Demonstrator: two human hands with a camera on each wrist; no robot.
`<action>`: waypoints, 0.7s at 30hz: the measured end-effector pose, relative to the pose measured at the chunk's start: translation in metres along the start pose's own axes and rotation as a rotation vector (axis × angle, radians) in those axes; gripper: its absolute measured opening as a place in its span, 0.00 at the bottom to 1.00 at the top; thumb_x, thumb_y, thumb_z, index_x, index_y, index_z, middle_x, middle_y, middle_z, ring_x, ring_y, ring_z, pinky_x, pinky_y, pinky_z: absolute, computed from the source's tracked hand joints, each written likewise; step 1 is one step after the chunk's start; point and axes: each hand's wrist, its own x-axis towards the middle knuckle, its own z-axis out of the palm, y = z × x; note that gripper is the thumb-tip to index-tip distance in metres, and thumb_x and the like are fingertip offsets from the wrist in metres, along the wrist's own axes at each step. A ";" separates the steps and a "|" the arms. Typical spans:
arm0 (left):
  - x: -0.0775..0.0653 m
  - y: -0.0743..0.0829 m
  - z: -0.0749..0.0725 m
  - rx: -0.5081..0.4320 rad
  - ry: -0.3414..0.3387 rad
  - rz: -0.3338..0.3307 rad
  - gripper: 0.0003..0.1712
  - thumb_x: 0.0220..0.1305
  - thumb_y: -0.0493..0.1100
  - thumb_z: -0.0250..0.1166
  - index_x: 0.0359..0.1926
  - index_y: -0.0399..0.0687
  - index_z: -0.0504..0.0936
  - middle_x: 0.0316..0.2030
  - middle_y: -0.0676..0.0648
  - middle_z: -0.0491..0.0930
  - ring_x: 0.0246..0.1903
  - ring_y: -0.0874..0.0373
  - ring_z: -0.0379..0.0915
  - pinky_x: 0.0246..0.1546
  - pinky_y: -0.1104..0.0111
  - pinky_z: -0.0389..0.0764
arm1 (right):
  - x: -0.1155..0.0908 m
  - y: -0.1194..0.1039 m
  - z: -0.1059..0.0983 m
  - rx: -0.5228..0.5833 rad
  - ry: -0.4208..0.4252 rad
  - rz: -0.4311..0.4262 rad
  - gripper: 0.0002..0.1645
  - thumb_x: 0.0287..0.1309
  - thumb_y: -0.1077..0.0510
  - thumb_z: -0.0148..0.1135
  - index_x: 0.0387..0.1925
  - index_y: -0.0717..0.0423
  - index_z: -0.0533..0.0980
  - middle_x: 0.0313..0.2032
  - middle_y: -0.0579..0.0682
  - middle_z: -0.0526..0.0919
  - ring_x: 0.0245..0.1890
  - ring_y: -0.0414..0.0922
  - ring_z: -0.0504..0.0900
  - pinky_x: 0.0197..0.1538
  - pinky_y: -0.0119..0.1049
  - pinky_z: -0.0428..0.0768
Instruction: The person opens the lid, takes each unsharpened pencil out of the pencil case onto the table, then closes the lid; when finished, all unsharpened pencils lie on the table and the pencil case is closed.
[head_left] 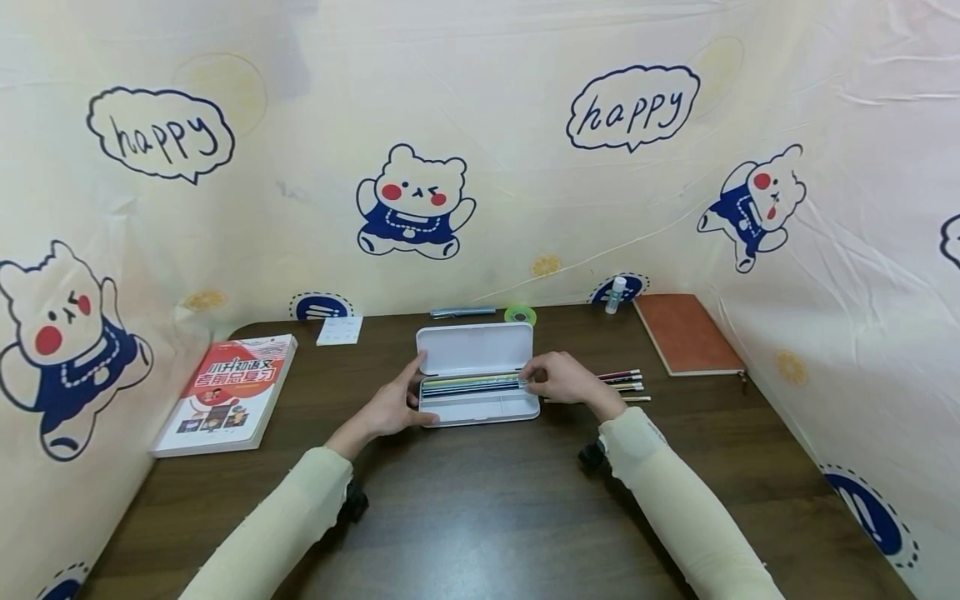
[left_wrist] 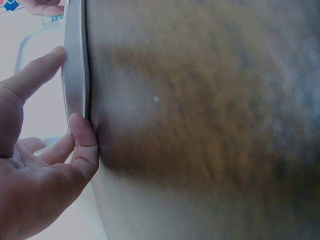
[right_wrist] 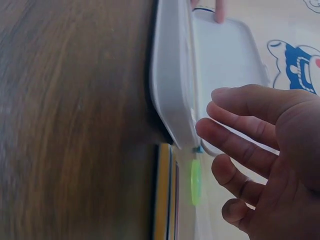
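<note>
Pencils [head_left: 468, 387] lengthwise left-to-right in case [head_left: 468, 412], left fingers [left_wrist: 44, 66] gripping it, right fingers [right_wrist: 242, 143] relaxed

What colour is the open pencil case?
The pencil case is white; the head view shows it best.

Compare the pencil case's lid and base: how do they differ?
Pose: the lid is swung up, its inside facing the person; the base lies flat on the table.
Contents: the lid shows nothing in it; the base holds pencils.
Inside: the lid is one plain panel; the base is divided into compartments.
Shared: both are white with rounded corners.
</note>
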 end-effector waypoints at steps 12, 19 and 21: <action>0.000 0.001 -0.001 -0.008 -0.007 -0.012 0.67 0.53 0.49 0.78 0.80 0.62 0.40 0.68 0.41 0.69 0.43 0.53 0.71 0.41 0.65 0.72 | 0.007 -0.005 0.005 -0.042 -0.051 0.018 0.11 0.62 0.58 0.67 0.46 0.51 0.85 0.42 0.46 0.88 0.40 0.42 0.78 0.54 0.44 0.79; 0.001 0.000 0.000 -0.011 -0.011 -0.017 0.67 0.53 0.49 0.78 0.80 0.62 0.40 0.69 0.41 0.69 0.42 0.53 0.71 0.40 0.66 0.73 | 0.007 -0.009 0.007 -0.080 -0.035 -0.019 0.12 0.61 0.59 0.67 0.46 0.53 0.85 0.42 0.47 0.88 0.42 0.43 0.81 0.54 0.45 0.79; 0.000 0.000 0.000 -0.014 -0.011 -0.017 0.67 0.52 0.50 0.78 0.80 0.62 0.40 0.69 0.40 0.68 0.42 0.53 0.71 0.40 0.66 0.73 | 0.007 -0.010 0.007 -0.082 -0.042 -0.019 0.12 0.61 0.59 0.67 0.46 0.53 0.85 0.42 0.48 0.88 0.41 0.43 0.80 0.54 0.45 0.79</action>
